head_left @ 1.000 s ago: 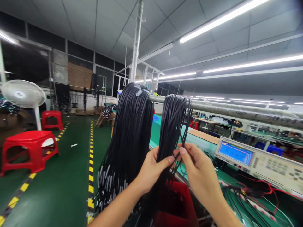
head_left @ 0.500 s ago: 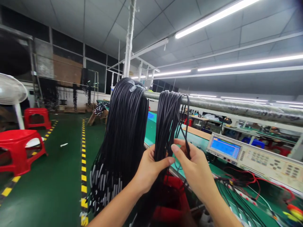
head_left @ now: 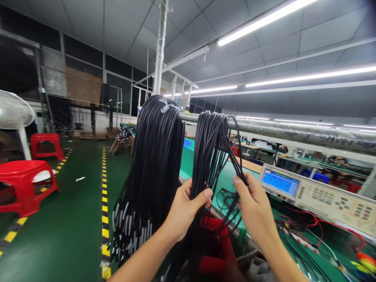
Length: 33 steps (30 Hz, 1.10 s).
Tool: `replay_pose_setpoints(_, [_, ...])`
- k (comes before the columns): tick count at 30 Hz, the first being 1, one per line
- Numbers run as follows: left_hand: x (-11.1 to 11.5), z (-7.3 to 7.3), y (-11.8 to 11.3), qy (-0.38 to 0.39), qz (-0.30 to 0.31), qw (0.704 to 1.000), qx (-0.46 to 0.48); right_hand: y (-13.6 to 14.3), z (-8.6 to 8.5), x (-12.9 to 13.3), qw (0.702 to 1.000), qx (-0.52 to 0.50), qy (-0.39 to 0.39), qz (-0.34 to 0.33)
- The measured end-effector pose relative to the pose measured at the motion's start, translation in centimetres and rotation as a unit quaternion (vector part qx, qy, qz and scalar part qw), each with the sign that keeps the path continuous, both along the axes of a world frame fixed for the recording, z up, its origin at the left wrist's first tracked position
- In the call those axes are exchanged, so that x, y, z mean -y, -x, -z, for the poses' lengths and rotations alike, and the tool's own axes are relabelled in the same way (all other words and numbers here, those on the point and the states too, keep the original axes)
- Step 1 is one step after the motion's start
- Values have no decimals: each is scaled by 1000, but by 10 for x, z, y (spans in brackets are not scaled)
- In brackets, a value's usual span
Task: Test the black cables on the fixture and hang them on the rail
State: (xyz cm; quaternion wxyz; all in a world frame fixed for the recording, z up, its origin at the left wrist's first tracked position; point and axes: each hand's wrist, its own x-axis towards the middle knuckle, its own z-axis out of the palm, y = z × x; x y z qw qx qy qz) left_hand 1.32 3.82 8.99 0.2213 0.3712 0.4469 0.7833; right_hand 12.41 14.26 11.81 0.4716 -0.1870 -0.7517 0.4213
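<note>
Black cables (head_left: 205,145) hang folded over a horizontal metal pipe (head_left: 264,127). My left hand (head_left: 186,209) is wrapped round the lower part of this smaller bundle, its thumb across the front. To the right, my right hand (head_left: 252,199) pinches a few strands from the same bundle, pulled out at a slant from the rest. A much thicker bundle of black cables (head_left: 157,156) hangs at the left end of the pipe, bound at the top with clear plastic, its lower ends showing grey tips.
A bench meter (head_left: 320,196) with a blue screen stands on a green worktop at the right, with red and black leads before it. Red stools (head_left: 26,184) and a fan (head_left: 14,111) are at the left. A red container (head_left: 226,239) sits below the cables.
My right hand has moved right, drawing several strands away from the bundle and widening the gap. My left hand has stayed nearly in place on the bundle.
</note>
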Motion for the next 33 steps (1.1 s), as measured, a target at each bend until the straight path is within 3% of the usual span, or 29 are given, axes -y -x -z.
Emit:
replay_pose_setpoints(7, [-3,0,-6,-10,27,1000,8,18,-9,23,991,-15,43,-126])
replay_pose_setpoints(13, [4,-2,-1,-2,26,999,30,14,-3,8,998,-60,-13,0])
replay_pose_setpoints(19, [2,0,-1,-4,19,1000,-9,20,-1,17,986,-54,83,-136])
replay_pose_setpoints(24, [-1,-2,-4,-9,21,1000,6,22,-10,31,993,-26,50,-101])
replay_pose_setpoints(30, [10,-3,1,-13,31,999,19,18,-5,11,997,-74,7,6])
replay_pose_setpoints(33, [13,-2,2,-21,42,999,25,20,-2,8,993,-96,44,-57])
